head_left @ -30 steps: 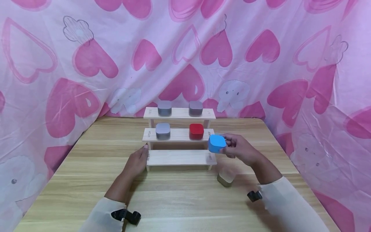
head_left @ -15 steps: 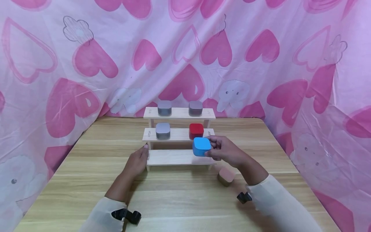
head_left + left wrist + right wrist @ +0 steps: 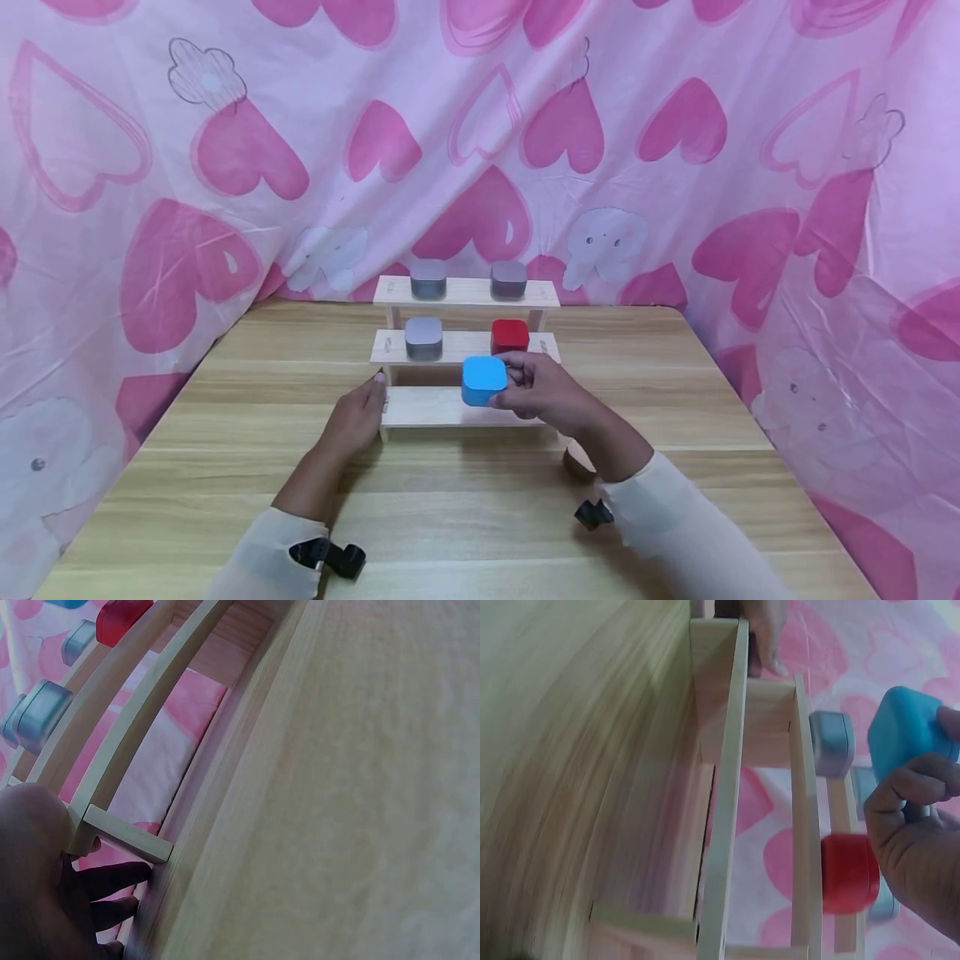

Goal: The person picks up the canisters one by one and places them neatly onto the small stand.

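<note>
My right hand (image 3: 543, 392) pinches a blue rounded-square tin (image 3: 483, 380) between thumb and fingers. The tin is upright, overlapping the lowest tier of a three-tier wooden display rack (image 3: 420, 408) in the head view; the right wrist view shows the blue tin (image 3: 904, 735) held off the shelves. At the rack's left end, my left hand (image 3: 356, 417) grips the side of the lowest tier, its thumb (image 3: 34, 814) by the shelf end and its fingers lower down. A red tin (image 3: 510, 333) and a silver tin (image 3: 423, 337) sit on the middle tier.
Two silver tins, the left one (image 3: 428, 281) and the right one (image 3: 508, 281), stand on the top tier. Another tin (image 3: 577, 460) lies on the wooden table (image 3: 465, 533), mostly hidden behind my right wrist. A pink heart-print cloth (image 3: 480, 108) hangs behind and beside the table.
My right hand has carried the blue tin leftward, from beside the rack's right end to over the middle of the lowest tier. The left hand keeps its place at the rack.
</note>
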A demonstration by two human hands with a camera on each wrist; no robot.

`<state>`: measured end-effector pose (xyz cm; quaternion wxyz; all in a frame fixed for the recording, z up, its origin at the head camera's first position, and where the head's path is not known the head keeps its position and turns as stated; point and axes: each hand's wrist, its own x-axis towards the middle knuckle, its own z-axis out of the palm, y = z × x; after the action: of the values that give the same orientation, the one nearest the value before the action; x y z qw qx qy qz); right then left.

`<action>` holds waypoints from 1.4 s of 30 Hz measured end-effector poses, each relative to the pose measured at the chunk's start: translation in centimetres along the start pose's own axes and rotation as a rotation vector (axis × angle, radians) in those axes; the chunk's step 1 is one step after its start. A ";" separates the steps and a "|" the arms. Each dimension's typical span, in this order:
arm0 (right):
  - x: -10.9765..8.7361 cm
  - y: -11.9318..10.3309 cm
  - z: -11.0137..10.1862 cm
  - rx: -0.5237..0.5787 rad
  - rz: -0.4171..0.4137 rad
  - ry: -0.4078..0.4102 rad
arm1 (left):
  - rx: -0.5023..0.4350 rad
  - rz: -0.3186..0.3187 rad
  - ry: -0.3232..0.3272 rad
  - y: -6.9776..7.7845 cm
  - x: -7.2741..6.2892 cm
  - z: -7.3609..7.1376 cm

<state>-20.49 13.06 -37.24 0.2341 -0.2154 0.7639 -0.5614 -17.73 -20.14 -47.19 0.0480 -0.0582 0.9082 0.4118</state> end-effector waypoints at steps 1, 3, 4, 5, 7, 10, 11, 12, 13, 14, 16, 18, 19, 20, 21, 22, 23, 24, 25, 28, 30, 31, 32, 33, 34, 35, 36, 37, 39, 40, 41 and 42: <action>0.2 0.0 0.3 -0.001 0.009 0.005 | -0.001 0.001 -0.001 0.0 0.1 0.0; 0.4 -0.2 0.9 -0.007 0.029 0.018 | 0.001 0.007 0.002 -0.1 0.2 0.0; 0.5 -0.3 1.2 -0.009 0.040 0.024 | 0.000 0.010 0.004 -0.1 0.2 0.0; 0.6 -0.4 1.5 -0.014 0.051 0.032 | 0.008 0.022 0.019 -0.6 0.7 0.2; 0.7 -0.5 1.9 -0.035 0.075 0.043 | 0.011 0.037 0.036 -0.8 0.8 0.3; 0.9 -0.6 2.6 -0.073 0.090 0.043 | 0.021 0.053 0.056 -0.8 0.8 0.3; 1.0 -0.6 2.8 -0.086 0.091 0.040 | 0.019 0.052 0.055 -0.8 0.8 0.3; 1.1 -0.5 3.0 -0.093 0.089 0.035 | 0.005 0.039 0.040 -0.3 0.4 0.1; 1.2 -0.5 3.2 -0.094 0.086 0.029 | -0.001 0.031 0.028 -0.1 0.2 0.0; 1.3 -0.5 3.3 -0.093 0.080 0.023 | 0.000 0.027 0.024 -0.1 0.3 0.0; 1.4 -0.4 3.5 -0.087 0.066 0.007 | -0.003 0.020 0.007 -0.3 0.3 0.0; 1.6 -0.3 3.7 -0.074 0.060 -0.010 | 0.010 0.028 0.019 -0.7 0.7 0.1; 1.7 -0.3 3.8 -0.069 0.060 -0.019 | 0.020 0.037 0.024 -1.0 0.8 0.2; 1.8 -0.3 4.0 -0.063 0.063 -0.026 | 0.027 0.040 0.023 -1.0 0.8 0.2; 1.9 -0.2 4.1 -0.060 0.067 -0.034 | 0.025 0.037 0.023 -1.0 0.8 0.2; 1.9 -0.2 4.2 -0.057 0.075 -0.041 | 0.022 0.032 0.022 -0.9 0.8 0.2; 2.0 -0.1 4.4 -0.050 0.084 -0.046 | 0.022 0.026 0.016 -0.8 0.7 0.2; 2.1 -0.1 4.5 -0.044 0.094 -0.051 | 0.021 0.020 0.007 -0.5 0.6 0.1; 2.1 0.0 4.6 -0.036 0.100 -0.057 | 0.022 0.016 0.000 -0.3 0.4 0.1; 2.1 0.3 4.8 -0.019 0.112 -0.076 | 0.012 -0.001 -0.011 0.1 0.3 0.2; 2.3 0.6 4.9 -0.013 0.106 -0.094 | 0.010 -0.006 -0.015 0.1 0.4 0.2; 2.4 0.7 5.0 -0.014 0.098 -0.103 | 0.010 -0.010 -0.019 0.2 0.4 0.2; 2.6 0.7 5.1 -0.017 0.096 -0.108 | 0.009 -0.014 -0.023 0.3 0.4 0.2; 2.7 0.8 5.2 -0.022 0.093 -0.112 | 0.012 -0.017 -0.025 0.3 0.4 0.2; 2.9 0.9 5.3 -0.028 0.090 -0.114 | 0.016 -0.019 -0.026 0.4 0.4 0.2; 3.1 0.9 5.4 -0.034 0.089 -0.111 | 0.018 -0.023 -0.028 0.4 0.4 0.2; 3.3 0.9 5.6 -0.044 0.091 -0.104 | 0.020 -0.025 -0.029 0.4 0.3 0.1; 3.5 0.9 5.8 -0.058 0.098 -0.094 | 0.019 -0.030 -0.032 0.5 0.3 0.1; 4.0 0.8 6.2 -0.077 0.109 -0.076 | 0.018 -0.038 -0.038 0.4 0.3 0.1; 4.2 0.7 6.4 -0.085 0.117 -0.066 | 0.017 -0.043 -0.043 0.4 0.2 0.1; 4.4 0.7 6.7 -0.093 0.127 -0.055 | 0.014 -0.046 -0.047 0.4 0.2 0.1; 4.7 0.6 6.9 -0.100 0.140 -0.047 | 0.011 -0.048 -0.049 0.4 0.2 0.0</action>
<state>-20.10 5.24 -40.20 0.2796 -0.1859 0.7985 -0.4997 -17.98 -19.89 -46.98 0.0805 -0.0695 0.9074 0.4067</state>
